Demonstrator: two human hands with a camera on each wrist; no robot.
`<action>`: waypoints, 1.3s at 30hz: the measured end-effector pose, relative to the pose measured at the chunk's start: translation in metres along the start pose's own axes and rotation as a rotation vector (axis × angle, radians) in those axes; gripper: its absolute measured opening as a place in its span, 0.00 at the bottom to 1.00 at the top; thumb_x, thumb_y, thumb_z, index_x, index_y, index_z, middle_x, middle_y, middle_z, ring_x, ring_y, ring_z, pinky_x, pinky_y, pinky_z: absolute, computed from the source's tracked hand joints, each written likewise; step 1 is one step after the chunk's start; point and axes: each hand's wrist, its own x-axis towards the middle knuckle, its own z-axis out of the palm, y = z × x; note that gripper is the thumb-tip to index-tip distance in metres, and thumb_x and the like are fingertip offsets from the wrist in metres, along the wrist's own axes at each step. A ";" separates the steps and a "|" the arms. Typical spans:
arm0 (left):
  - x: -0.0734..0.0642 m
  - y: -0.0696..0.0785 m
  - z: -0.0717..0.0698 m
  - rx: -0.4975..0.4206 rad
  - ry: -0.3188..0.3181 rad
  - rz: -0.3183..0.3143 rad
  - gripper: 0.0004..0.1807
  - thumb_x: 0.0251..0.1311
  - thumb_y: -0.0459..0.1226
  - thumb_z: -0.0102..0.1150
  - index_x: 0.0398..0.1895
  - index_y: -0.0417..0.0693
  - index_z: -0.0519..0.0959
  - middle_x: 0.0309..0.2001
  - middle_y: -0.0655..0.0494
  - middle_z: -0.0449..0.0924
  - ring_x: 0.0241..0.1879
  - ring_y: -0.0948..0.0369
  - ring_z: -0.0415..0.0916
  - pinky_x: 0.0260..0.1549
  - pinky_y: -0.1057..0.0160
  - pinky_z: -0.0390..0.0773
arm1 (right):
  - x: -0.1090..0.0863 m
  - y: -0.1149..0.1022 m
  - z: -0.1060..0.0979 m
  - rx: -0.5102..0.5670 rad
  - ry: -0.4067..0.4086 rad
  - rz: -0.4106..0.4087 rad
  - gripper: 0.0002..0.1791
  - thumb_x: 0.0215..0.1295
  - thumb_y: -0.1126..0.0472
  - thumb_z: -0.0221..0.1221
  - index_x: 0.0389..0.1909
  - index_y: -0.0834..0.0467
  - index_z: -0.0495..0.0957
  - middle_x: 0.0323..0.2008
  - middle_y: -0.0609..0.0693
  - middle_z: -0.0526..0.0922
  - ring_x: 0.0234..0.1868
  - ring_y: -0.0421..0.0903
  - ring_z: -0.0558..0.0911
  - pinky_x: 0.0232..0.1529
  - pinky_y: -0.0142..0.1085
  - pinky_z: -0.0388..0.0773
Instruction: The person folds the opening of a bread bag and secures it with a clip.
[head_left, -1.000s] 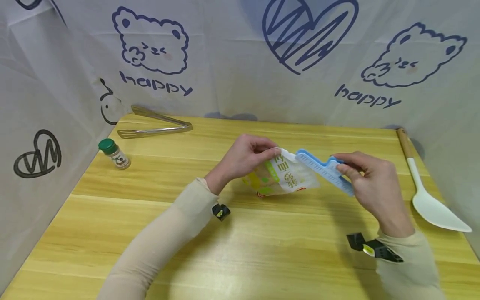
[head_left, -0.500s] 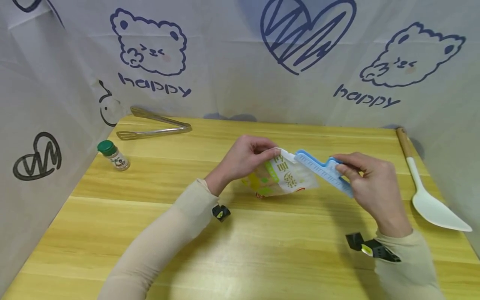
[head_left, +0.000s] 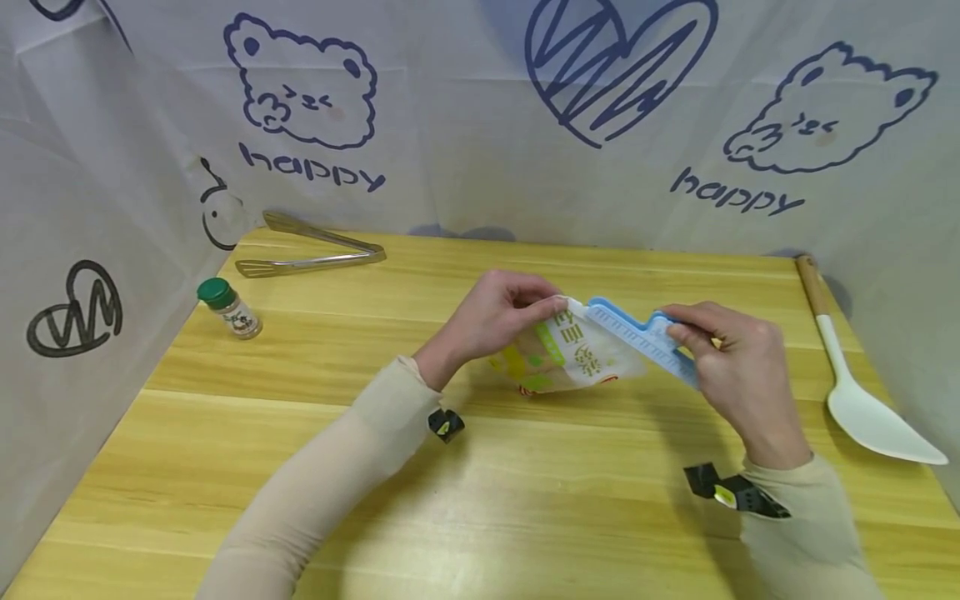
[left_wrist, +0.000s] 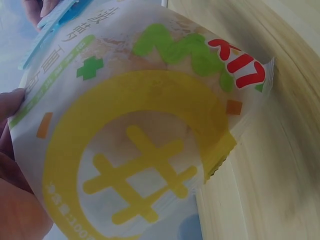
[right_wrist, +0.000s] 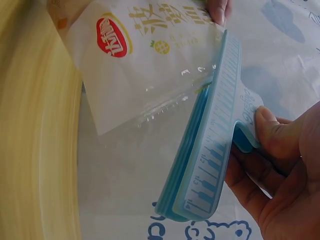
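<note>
A white plastic food bag (head_left: 581,354) with yellow and green print hangs just over the table. My left hand (head_left: 495,321) pinches its upper edge between thumb and fingers. My right hand (head_left: 738,367) holds a blue bag clip (head_left: 637,333) with a printed ruler scale, thumb and fingers squeezing its handle. In the right wrist view the clip (right_wrist: 210,150) is parted at its lower end, and the upper end meets the bag's edge (right_wrist: 165,100) near my left fingertips. The left wrist view shows the bag's front (left_wrist: 140,140), the clip (left_wrist: 50,30) beyond it.
Metal tongs (head_left: 322,246) lie at the back left of the wooden table (head_left: 450,517). A green-capped seasoning jar (head_left: 229,308) stands at the left edge. Along the right edge lies a white spatula (head_left: 862,408) with a wooden handle. Printed cloth walls (head_left: 465,125) enclose the back and sides.
My right hand and the clip have shifted slightly left, so the clip's end reaches a little further along the bag's edge. My left hand keeps its pinch, almost unmoved.
</note>
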 end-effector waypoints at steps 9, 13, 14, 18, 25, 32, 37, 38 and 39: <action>0.000 -0.001 0.001 0.023 -0.032 0.017 0.10 0.69 0.39 0.60 0.41 0.42 0.86 0.34 0.59 0.85 0.30 0.63 0.82 0.31 0.63 0.79 | 0.003 -0.003 0.008 0.022 0.006 -0.009 0.08 0.64 0.69 0.64 0.42 0.61 0.87 0.35 0.52 0.86 0.27 0.46 0.74 0.25 0.26 0.63; 0.001 -0.002 0.000 0.035 -0.041 0.017 0.10 0.69 0.39 0.59 0.41 0.42 0.86 0.33 0.59 0.85 0.30 0.64 0.81 0.31 0.64 0.78 | 0.004 -0.004 0.011 0.037 0.001 -0.002 0.08 0.64 0.68 0.64 0.43 0.61 0.87 0.36 0.53 0.86 0.27 0.46 0.74 0.24 0.26 0.62; 0.001 -0.003 0.000 0.029 -0.043 0.015 0.10 0.69 0.38 0.59 0.41 0.41 0.86 0.33 0.59 0.85 0.30 0.64 0.82 0.31 0.64 0.78 | 0.005 -0.004 0.012 0.042 0.001 0.000 0.08 0.64 0.68 0.64 0.43 0.61 0.87 0.36 0.53 0.86 0.27 0.47 0.74 0.24 0.26 0.61; 0.001 -0.004 -0.002 -0.017 -0.071 0.008 0.09 0.68 0.35 0.59 0.42 0.38 0.84 0.34 0.57 0.86 0.33 0.63 0.82 0.34 0.64 0.78 | 0.006 -0.004 0.015 0.048 0.002 -0.003 0.08 0.65 0.68 0.64 0.43 0.62 0.87 0.37 0.53 0.87 0.28 0.46 0.76 0.24 0.25 0.62; -0.002 -0.007 -0.010 -0.139 -0.178 -0.042 0.08 0.68 0.26 0.53 0.47 0.33 0.78 0.40 0.50 0.86 0.40 0.59 0.83 0.40 0.63 0.78 | 0.005 -0.004 0.018 0.053 -0.012 0.004 0.08 0.65 0.68 0.63 0.43 0.62 0.87 0.38 0.54 0.86 0.29 0.47 0.77 0.25 0.24 0.64; -0.003 -0.006 -0.010 -0.029 -0.108 -0.071 0.04 0.64 0.26 0.60 0.41 0.36 0.81 0.38 0.52 0.86 0.39 0.63 0.82 0.39 0.65 0.79 | 0.005 -0.005 0.021 0.049 -0.011 -0.010 0.09 0.64 0.69 0.63 0.43 0.62 0.87 0.37 0.54 0.86 0.28 0.47 0.76 0.24 0.26 0.63; -0.003 -0.008 -0.010 0.065 -0.016 -0.045 0.05 0.62 0.29 0.64 0.38 0.39 0.87 0.37 0.55 0.86 0.36 0.64 0.82 0.37 0.66 0.80 | 0.004 -0.006 0.023 0.043 -0.010 -0.007 0.09 0.64 0.69 0.63 0.44 0.62 0.87 0.37 0.53 0.86 0.27 0.47 0.74 0.24 0.28 0.62; -0.003 -0.009 -0.009 0.077 -0.009 -0.039 0.05 0.62 0.29 0.64 0.38 0.40 0.87 0.37 0.55 0.86 0.36 0.65 0.82 0.37 0.66 0.79 | 0.004 -0.006 0.024 0.042 -0.011 -0.005 0.09 0.64 0.69 0.63 0.44 0.62 0.87 0.37 0.54 0.86 0.27 0.47 0.75 0.24 0.28 0.62; -0.003 -0.009 -0.009 0.089 -0.002 -0.035 0.05 0.62 0.30 0.64 0.39 0.40 0.87 0.37 0.55 0.86 0.35 0.65 0.81 0.36 0.66 0.79 | 0.004 -0.006 0.025 0.040 -0.010 -0.008 0.09 0.64 0.69 0.63 0.43 0.62 0.87 0.37 0.54 0.86 0.27 0.47 0.75 0.24 0.28 0.62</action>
